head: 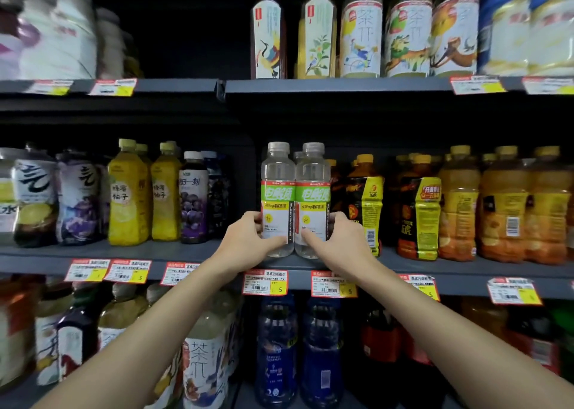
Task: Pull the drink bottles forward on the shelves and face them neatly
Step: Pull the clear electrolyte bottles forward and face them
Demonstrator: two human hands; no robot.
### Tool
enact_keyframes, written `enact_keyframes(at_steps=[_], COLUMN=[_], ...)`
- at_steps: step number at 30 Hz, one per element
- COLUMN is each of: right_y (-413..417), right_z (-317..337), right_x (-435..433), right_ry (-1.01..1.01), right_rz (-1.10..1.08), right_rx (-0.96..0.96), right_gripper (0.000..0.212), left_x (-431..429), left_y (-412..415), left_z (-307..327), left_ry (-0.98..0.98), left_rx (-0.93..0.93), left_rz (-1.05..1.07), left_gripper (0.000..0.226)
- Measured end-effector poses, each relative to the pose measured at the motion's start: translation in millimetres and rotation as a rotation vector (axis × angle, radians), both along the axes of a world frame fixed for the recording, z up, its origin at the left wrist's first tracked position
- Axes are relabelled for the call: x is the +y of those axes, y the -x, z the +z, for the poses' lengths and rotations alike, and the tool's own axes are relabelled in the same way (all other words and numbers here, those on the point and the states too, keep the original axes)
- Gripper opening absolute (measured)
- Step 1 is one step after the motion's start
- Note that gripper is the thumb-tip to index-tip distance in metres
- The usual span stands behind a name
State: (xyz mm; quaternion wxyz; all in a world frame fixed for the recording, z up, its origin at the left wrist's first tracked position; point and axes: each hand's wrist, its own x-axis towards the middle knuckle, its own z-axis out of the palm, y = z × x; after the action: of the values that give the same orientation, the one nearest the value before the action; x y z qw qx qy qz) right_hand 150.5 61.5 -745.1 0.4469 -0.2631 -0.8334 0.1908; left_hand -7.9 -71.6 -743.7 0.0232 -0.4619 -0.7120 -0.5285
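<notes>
Two clear bottles with green-and-white labels and grey caps stand side by side at the front edge of the middle shelf [198,253]. My left hand [248,238] grips the lower part of the left clear bottle [277,191], thumb across its label. My right hand [338,238] grips the lower part of the right clear bottle [313,191] the same way. Both labels face forward. More bottles of the same kind show dimly behind them.
Yellow honey-pomelo bottles [129,197] and a purple grape bottle [193,200] stand to the left. Black-and-yellow energy drinks [363,203] and orange bottles [459,210] stand to the right. Tea bottles [360,33] fill the upper shelf, blue bottles [276,352] the lower one. Price tags [265,282] line the shelf edges.
</notes>
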Motion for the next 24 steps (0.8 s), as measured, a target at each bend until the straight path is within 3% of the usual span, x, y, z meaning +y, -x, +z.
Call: enact_keyframes(at_steps=[7, 12, 16, 24], right_y=[-16.3, -32.3, -32.2, -27.8], right_z=[1.4, 7.4, 8.0, 5.1], right_x=[4.0, -0.6, 5.8, 13.8], right_ry=[-0.030, -0.154, -0.195, -0.146], right_rz=[0.062, 0.148, 0.190, 0.174], right_rx=[-0.041, -0.151, -0.259, -0.258], right_gripper=[0.073, 0.052, 0.083, 0.091], left_x=[-9.6, -23.5, -23.2, -22.5], left_y=[2.4, 1.3, 3.5, 9.3], left_z=[1.3, 6.1, 12.7, 10.2], left_ry=[0.004, 0.152, 0.253, 0.228], left_rx=[0.031, 0.209, 0.304, 0.330], left_rz=[-0.046, -0.070, -0.080, -0.071], left_gripper=[0.073, 0.082, 0.087, 0.091])
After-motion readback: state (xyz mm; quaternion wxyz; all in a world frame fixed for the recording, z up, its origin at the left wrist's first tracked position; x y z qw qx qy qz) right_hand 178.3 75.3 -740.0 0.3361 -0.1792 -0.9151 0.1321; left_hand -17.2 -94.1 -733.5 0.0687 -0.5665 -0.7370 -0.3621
